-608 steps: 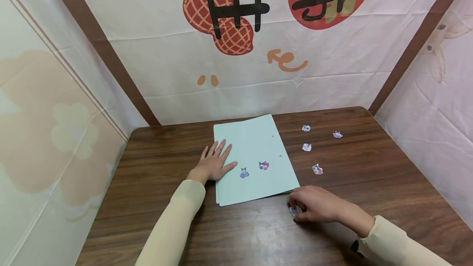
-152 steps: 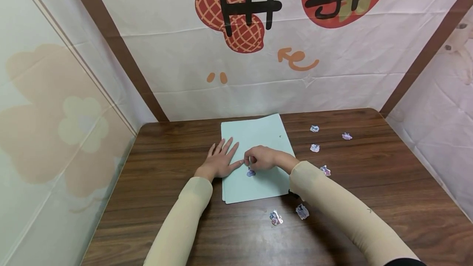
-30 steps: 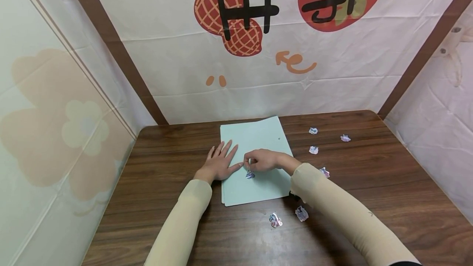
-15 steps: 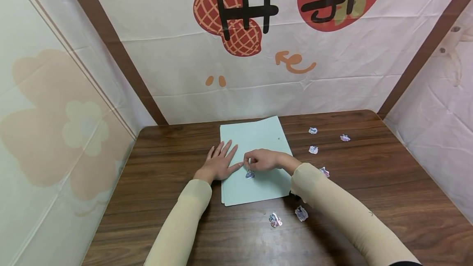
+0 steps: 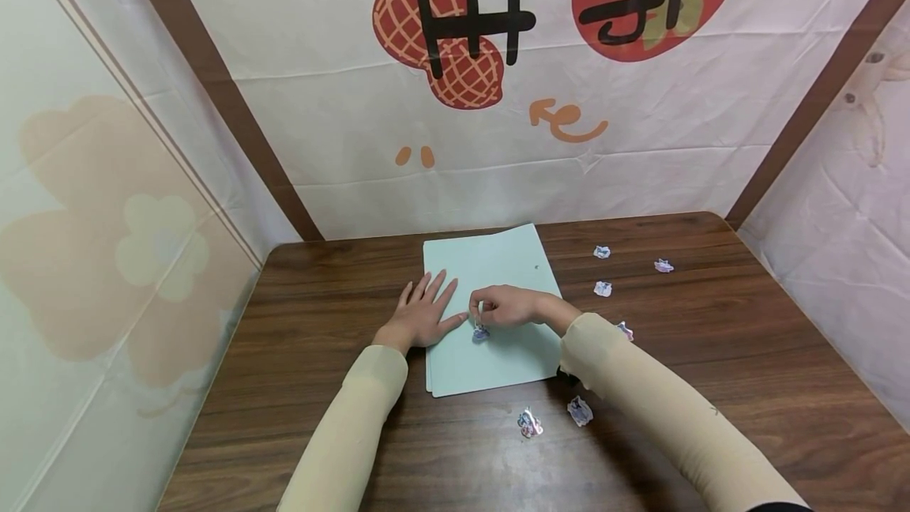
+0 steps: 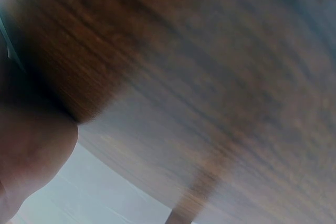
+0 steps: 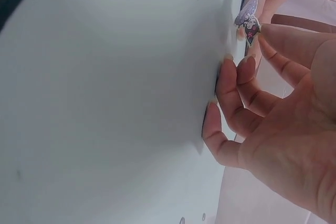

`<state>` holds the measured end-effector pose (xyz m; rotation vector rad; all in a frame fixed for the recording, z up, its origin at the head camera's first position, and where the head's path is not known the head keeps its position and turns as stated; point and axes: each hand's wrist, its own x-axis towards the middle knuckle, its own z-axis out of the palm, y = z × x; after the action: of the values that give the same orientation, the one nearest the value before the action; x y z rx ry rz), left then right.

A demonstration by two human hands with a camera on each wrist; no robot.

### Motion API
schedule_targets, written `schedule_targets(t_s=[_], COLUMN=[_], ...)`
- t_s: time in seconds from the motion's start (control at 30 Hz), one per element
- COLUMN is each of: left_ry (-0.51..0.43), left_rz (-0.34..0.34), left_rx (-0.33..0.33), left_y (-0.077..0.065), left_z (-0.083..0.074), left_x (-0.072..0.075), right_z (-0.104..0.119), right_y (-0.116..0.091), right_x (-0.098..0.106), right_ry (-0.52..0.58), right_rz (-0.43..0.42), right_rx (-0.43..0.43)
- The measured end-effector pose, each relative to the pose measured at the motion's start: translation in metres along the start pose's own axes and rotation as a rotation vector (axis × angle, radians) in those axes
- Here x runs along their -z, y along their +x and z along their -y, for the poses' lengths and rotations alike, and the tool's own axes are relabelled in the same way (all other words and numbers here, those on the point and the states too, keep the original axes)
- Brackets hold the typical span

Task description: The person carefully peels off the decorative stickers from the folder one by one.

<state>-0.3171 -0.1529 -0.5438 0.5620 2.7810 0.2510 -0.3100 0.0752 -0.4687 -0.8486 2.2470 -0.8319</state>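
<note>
Thumb and forefinger of my right hand (image 5: 506,306) pinch a small purple-and-black cartoon sticker (image 5: 480,334) over the pale sheets of paper (image 5: 498,370). In the right wrist view the sticker (image 7: 249,22) stands tilted up from the paper, gripped at one end, while the other fingers touch the paper. My left hand (image 5: 421,318) lies flat with spread fingers across the left edge of the paper, its thumb close to the sticker. Only a blurred part of the left hand (image 6: 34,156) shows in the left wrist view.
In front of the paper lie two stickers, one shiny sticker (image 5: 529,423) and one bluish sticker (image 5: 580,411). Several more, such as a small sticker (image 5: 603,288), lie right of the paper on the wooden table (image 5: 320,291). A printed cloth (image 5: 320,117) hangs behind.
Since the oldest frame my right hand has moved from the table's front onto the paper and taken hold of the purple sticker. Over the last second the sticker shifts only slightly; the left hand stays.
</note>
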Motion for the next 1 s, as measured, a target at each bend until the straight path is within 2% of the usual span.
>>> schedule_targets(t_s=[0.2,0.33,0.4,0.6,0.83,1.0], left_ry=[-0.024,-0.033,-0.029,-0.027,-0.009,-0.026], left_rz=[-0.012,0.008,0.025,0.009,0.007,0.012], left_rx=[-0.021,-0.015,0.0,-0.005,-0.021,-0.025], left_y=[-0.004,-0.004,-0.003,-0.004,-0.006,-0.004], left_z=[-0.004,-0.005,-0.003,-0.002,-0.002,-0.001], left_x=[0.007,0.008,0.006,0.007,0.008,0.007], right_z=[0.0,0.004,0.007,0.023,0.044,0.059], right_y=[-0.002,-0.007,-0.01,-0.021,-0.032,-0.038], right_x=[0.0,0.0,-0.001,-0.004,-0.017,-0.036], right_ry=[0.006,0.004,0.003,0.011,-0.036,-0.075], right_rz=[-0.032,-0.031,-0.029,-0.046,-0.043,-0.039], right_rx=[0.015,0.026,0.035,0.083,0.181,0.244])
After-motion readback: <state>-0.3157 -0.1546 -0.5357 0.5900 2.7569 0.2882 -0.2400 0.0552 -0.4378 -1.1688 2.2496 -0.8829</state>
